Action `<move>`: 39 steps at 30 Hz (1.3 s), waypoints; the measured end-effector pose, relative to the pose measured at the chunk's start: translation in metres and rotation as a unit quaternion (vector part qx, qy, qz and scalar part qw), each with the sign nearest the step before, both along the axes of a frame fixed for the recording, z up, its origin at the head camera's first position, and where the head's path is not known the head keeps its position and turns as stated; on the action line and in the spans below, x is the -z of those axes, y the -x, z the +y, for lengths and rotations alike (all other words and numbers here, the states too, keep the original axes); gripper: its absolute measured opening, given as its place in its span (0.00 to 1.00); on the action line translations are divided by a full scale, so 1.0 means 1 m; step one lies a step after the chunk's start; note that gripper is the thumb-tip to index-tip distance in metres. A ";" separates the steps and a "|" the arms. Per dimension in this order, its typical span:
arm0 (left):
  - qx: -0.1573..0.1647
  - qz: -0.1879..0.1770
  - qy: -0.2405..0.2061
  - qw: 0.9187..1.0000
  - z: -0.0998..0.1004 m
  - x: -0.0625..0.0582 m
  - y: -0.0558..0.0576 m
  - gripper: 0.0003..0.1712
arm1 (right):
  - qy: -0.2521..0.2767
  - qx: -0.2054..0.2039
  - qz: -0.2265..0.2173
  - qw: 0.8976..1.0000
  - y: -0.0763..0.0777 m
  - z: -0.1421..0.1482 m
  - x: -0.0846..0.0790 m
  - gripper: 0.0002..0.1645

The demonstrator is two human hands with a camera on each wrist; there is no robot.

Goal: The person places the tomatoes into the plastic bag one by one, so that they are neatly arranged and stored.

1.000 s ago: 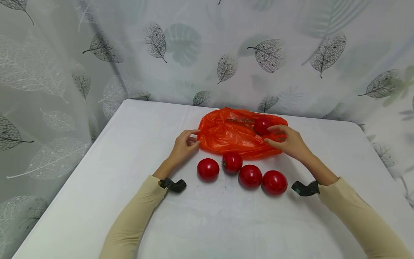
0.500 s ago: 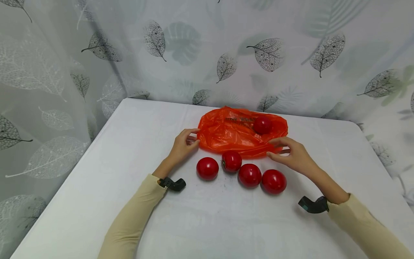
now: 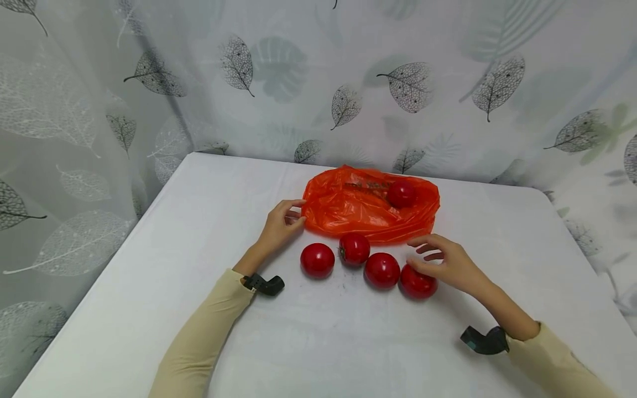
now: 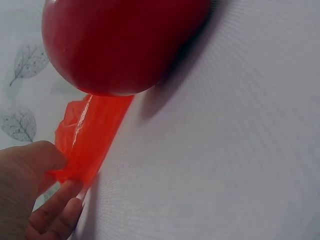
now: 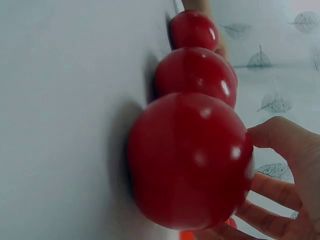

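An orange-red plastic bag (image 3: 343,213) lies spread near the table's far edge, with one tomato (image 3: 401,194) on it or inside its mouth; I cannot tell which. My left hand (image 3: 280,225) pinches the bag's left edge between thumb and fingers, as the left wrist view also shows at the bag (image 4: 92,137). In front of the bag sit several more red tomatoes in an uneven row. Over the rightmost tomato (image 3: 417,284) hovers my right hand (image 3: 445,264), its fingers spread and loosely bent. In the right wrist view the thumb is at or very near this tomato (image 5: 187,160).
The other tomatoes are a left one (image 3: 317,260), one with a green stem (image 3: 354,249) close to the bag, and one (image 3: 382,271) beside the rightmost. All rest on a white-covered table (image 3: 318,342). A leaf-print curtain (image 3: 298,72) hangs behind it.
My right hand has left the tomato at the bag and come back toward me, down to the rightmost tomato in the row. The left hand stays at the bag's edge.
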State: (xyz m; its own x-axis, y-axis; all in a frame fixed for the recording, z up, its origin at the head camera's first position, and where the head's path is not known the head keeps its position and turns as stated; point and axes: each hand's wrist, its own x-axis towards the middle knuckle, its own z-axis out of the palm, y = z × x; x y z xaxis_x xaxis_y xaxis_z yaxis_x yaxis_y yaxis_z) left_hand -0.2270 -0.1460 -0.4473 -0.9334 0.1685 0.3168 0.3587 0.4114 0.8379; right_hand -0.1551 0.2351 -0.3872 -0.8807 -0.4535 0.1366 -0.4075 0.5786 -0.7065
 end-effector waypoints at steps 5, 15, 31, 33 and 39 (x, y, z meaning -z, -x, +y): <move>0.003 0.000 -0.002 1.000 0.000 0.002 -0.001 0.23 | 0.001 -0.009 0.001 1.000 -0.008 0.000 0.005 0.22; 0.001 -0.001 0.002 1.000 -0.001 0.003 0.000 0.23 | -0.011 0.000 -0.055 0.998 -0.015 0.003 0.007 0.23; -0.002 0.002 0.008 1.000 0.000 0.001 0.001 0.23 | -0.047 -0.029 -0.060 0.997 -0.020 0.004 0.007 0.41; -0.002 0.001 0.007 1.000 0.000 0.001 0.001 0.23 | -0.051 -0.033 -0.053 0.997 -0.020 0.005 0.009 0.43; -0.002 0.003 0.008 1.000 0.000 0.001 0.001 0.22 | -0.044 -0.035 -0.047 0.997 -0.022 0.005 0.009 0.40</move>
State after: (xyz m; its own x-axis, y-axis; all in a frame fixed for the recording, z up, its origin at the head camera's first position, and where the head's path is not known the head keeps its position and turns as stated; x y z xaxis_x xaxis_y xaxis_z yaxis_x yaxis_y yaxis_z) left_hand -0.2283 -0.1464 -0.4482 -0.9323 0.1691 0.3197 0.3617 0.4267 0.8289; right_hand -0.1327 0.2400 -0.3958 -0.8534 -0.5211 0.0118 -0.3837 0.6126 -0.6910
